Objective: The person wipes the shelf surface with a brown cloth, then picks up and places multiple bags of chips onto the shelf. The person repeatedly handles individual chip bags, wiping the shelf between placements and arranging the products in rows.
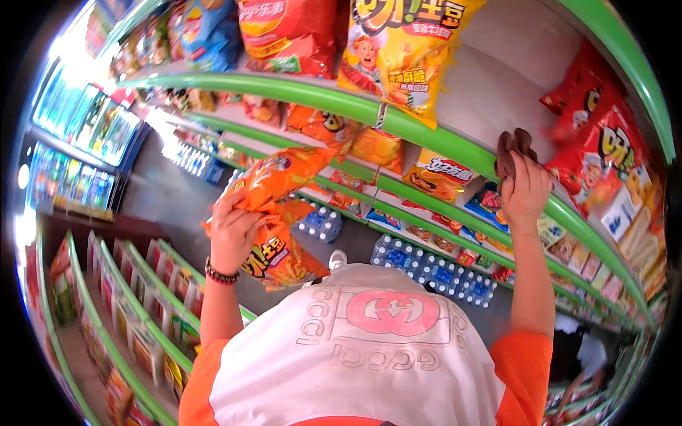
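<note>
My left hand (229,237) grips orange snack bags in front of my body, one bag (285,173) above and another bag (282,253) hanging below. My right hand (526,194) holds a folded brown cloth (512,152) against the green front edge of the upper shelf (485,90). Dust-grey board shows behind the cloth. To the left of that bare stretch stands a yellow snack bag (397,61), leaning over the shelf edge. On the right, red snack bags (607,141) lie tilted close to my right hand.
Lower shelves hold more snack bags (439,175). Shrink-wrapped water bottles (437,271) stand on the floor beneath. Another shelf rack (133,314) runs along my left, with glass-door drinks coolers (80,125) beyond it. A person (591,354) bends down at the lower right.
</note>
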The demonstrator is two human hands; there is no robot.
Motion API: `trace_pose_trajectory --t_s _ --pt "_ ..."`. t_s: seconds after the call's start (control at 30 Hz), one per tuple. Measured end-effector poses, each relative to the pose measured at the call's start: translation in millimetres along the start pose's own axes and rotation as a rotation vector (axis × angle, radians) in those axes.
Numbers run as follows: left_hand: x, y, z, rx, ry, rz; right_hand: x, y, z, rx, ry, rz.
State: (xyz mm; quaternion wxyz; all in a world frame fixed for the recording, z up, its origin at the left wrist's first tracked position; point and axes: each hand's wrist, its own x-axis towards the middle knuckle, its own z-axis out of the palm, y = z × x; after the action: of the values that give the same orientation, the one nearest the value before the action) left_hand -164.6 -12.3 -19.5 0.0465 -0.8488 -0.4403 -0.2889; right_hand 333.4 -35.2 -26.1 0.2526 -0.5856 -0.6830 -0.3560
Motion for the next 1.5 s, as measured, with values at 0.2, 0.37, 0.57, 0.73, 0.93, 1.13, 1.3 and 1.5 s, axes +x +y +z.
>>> trace_pose_trajectory --t_s 0.2,0.37,0.57,0.73,0.93,1.13,1.3,1.5 --pt "15 72 -34 0.026 -0.033 0.083 -3 -1 9 -0.020 0.114 -0.040" --pt "25 120 -51 0.069 -0.057 0.172 -8 7 9 0.229 0.303 -0.156" --pt "39 150 -69 0.040 -0.083 0.242 -24 3 -22 0.974 0.176 0.072" --pt "54 156 -77 -0.021 -0.152 0.346 0 -51 -66 0.948 -0.190 0.006" --pt "81 148 -76 -0.226 -0.224 0.452 26 -112 -73 0.669 -0.244 -0.014" --pt "83 116 -82 -0.201 -0.186 0.441 33 -112 -53 0.875 -0.281 0.177" --pt "62 76 -94 -0.247 -0.050 0.304 29 -80 -58 1.411 -0.529 0.692" --pt "27 22 -74 -0.296 0.026 0.061 29 -48 -87 1.642 -0.557 0.993"
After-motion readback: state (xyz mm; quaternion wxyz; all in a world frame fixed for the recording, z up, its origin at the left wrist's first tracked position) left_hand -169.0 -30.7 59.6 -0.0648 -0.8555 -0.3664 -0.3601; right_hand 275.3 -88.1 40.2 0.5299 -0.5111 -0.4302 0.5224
